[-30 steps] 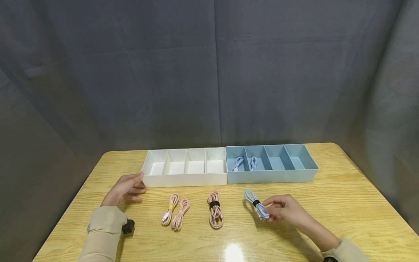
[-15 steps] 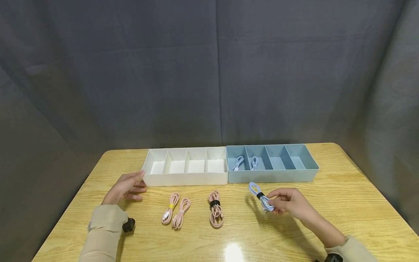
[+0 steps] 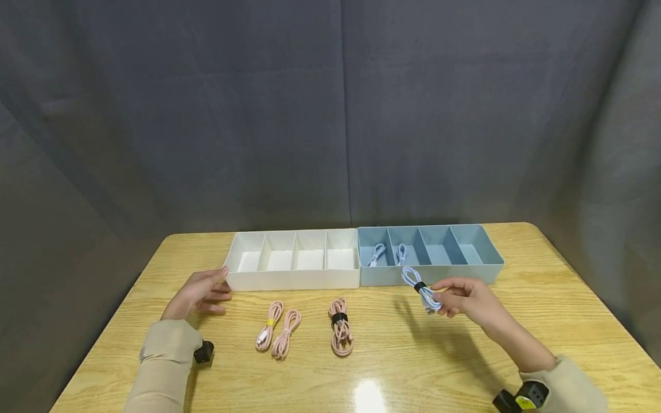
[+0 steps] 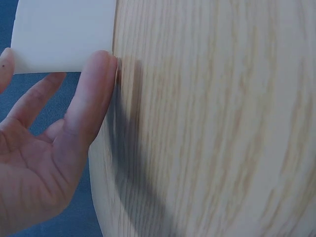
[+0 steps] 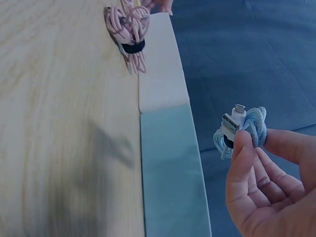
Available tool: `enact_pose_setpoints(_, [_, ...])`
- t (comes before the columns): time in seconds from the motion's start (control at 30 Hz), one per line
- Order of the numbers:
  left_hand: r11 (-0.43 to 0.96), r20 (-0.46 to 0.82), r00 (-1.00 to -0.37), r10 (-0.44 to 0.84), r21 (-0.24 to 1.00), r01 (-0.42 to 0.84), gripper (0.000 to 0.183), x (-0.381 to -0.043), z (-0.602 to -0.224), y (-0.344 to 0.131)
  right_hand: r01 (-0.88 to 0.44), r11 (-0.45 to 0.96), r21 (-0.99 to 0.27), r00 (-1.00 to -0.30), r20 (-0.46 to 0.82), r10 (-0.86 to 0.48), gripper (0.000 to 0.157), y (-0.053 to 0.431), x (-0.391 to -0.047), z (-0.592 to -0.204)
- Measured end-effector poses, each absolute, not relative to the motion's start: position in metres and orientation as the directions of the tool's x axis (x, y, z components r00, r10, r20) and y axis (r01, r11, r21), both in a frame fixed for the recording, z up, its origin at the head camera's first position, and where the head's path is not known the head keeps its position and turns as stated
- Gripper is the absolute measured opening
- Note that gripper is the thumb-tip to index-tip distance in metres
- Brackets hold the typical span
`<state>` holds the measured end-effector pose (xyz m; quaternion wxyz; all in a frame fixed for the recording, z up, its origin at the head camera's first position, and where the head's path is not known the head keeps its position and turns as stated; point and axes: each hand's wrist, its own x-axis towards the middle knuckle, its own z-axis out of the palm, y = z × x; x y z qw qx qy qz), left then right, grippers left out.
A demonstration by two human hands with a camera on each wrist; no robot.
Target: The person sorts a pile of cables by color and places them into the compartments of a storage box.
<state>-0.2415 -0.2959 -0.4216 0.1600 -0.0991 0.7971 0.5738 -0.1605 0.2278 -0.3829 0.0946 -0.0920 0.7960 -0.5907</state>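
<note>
My right hand [image 3: 472, 301] pinches a coiled light-blue charging cable [image 3: 411, 275] between thumb and fingers, raised in front of the blue divided box [image 3: 382, 277]. A black strap binds the coil; its USB plug [image 5: 230, 123] and smaller white plug show in the right wrist view. Two more blue cables lie in that box: one cable [image 3: 377, 252] in the leftmost compartment, another cable [image 3: 401, 253] in the second. At the far left, my left hand [image 3: 198, 293] touches the end of the white divided box [image 3: 291, 281] with loosely spread fingers.
Three coiled pink cables lie on the wooden table [image 3: 232, 373] before the white box: one with a yellow tie [image 3: 269, 326], one with a pale tie [image 3: 286, 335], one with a black strap [image 3: 341, 331]. The boxes stand end to end. A grey curtain [image 3: 258, 115] hangs behind.
My right hand has lifted the blue cable and carried it forward and slightly right, to the front of the blue box. My left hand stays at the white box.
</note>
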Motion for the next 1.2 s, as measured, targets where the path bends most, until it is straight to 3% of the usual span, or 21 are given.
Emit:
enact_pose_setpoints(0.33, [0.314,-0.372,-0.928,0.032,0.885,-0.344,0.073,-0.242,-0.419,-0.297,-0.092,0.257,-0.962,-0.974,0.033,-0.223,0.034,0.236,-0.175,-0.374])
enact_pose_setpoints(1.2, [0.301,-0.373,-0.927,0.035,0.889,-0.346,0.074,-0.241,-0.42,-0.297,-0.075,0.331,-0.941,-0.995,0.046,-0.092,0.037,0.252,-0.208,-0.37])
